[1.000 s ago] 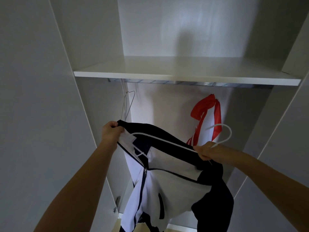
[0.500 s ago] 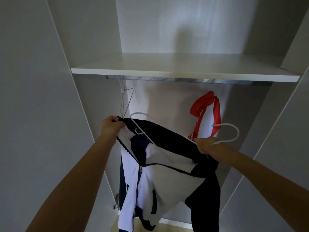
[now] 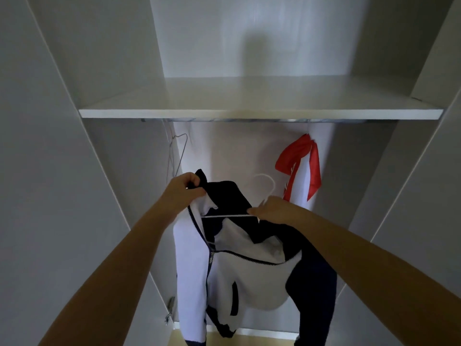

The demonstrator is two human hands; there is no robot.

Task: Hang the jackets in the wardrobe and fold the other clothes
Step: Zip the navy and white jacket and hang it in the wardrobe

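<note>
Navy-and-white jacket [image 3: 249, 278]: left hand [image 3: 183, 193] pinches its collar, right hand [image 3: 272, 211] grips the white hanger [image 3: 224, 216]

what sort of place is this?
An open wardrobe, probably in a home: white shelf with a metal rail under it, a bare wire hanger and a red-and-white garment hanging below. The left hand grips a navy-and-white jacket, the right hand a white hanger.
</note>
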